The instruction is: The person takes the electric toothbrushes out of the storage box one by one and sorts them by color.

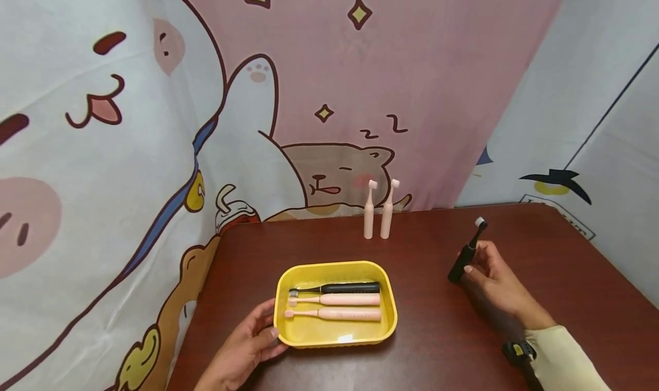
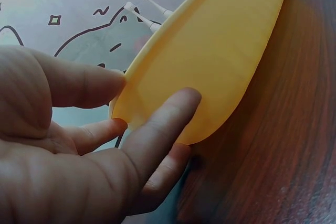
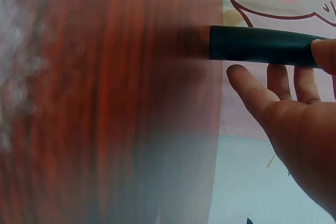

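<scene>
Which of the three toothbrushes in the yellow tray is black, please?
The back toothbrush, nearest the far rim of the tray; the middle one and the front one are pink.

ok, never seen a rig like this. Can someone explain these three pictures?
There's no machine: a person works bare-handed. The wide picture is from a head camera looking forward and down; the close views are from the left and right wrists. On the reddish-brown table, two slim pale-pink toothbrushes stand upright. The left hand touches one end of a rounded yellow tray, where one black toothbrush and two pink toothbrushes lie. The right hand holds another black toothbrush, tilted, head up.
</scene>
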### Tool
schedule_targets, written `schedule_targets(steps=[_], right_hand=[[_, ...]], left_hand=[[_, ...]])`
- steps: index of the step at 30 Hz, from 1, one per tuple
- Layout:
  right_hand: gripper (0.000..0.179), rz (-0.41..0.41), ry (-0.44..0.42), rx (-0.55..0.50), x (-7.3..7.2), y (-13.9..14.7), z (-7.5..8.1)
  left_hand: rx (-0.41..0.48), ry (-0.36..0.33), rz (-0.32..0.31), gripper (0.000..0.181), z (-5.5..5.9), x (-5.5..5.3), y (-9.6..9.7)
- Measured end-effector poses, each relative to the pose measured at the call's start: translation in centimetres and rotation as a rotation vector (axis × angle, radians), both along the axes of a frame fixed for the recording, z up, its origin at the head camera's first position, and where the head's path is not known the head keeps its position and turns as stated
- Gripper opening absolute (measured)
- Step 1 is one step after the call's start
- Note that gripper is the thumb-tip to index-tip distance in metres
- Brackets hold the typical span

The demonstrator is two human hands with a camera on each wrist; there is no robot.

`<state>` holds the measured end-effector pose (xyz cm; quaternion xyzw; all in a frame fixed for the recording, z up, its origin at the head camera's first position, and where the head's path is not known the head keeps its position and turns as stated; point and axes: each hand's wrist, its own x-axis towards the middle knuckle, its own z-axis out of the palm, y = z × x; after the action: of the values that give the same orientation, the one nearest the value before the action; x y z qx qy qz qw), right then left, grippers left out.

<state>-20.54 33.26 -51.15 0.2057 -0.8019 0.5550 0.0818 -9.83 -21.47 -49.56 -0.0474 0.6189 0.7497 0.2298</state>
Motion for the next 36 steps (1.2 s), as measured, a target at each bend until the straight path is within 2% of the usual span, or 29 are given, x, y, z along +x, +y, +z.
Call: schedule_targets(steps=[6, 11, 16, 20, 26, 29, 36], right_hand=[[0.040, -0.002, -0.021, 0.005, 0.1, 0.1, -0.2], [0.043, -0.024, -0.014, 0.070, 0.2, 0.3, 0.0], [0.054, -0.064, -0.010, 0.142, 0.5, 0.4, 0.5], [0.066, -0.109, 0.006, 0.152, 1.1, 0.5, 1.1], [0.083, -0.254, 0.045, 0.098, 2.8, 0.7, 2.2], [0.088, -0.345, 0.060, 0.116, 4.0, 0.5, 2.8], [0.080, -0.528, 0.098, 0.098, 6.2, -1.7, 5.2]], left_hand=[[0.001, 0.003, -0.003, 0.070, -0.1, 0.0, 0.0], [0.018, 0.027, -0.017, 0.070, -0.3, 0.0, -0.2], [0.019, 0.021, -0.013, 0.070, -0.4, 0.0, -0.2], [0.016, 0.013, -0.014, 0.070, -0.3, -0.1, -0.2], [0.016, 0.011, -0.019, 0.070, -0.2, -0.2, -0.1], [0.018, 0.015, -0.022, 0.070, -0.1, -0.2, 0.0], [0.019, 0.022, -0.012, 0.070, -0.1, -0.2, -0.1]])
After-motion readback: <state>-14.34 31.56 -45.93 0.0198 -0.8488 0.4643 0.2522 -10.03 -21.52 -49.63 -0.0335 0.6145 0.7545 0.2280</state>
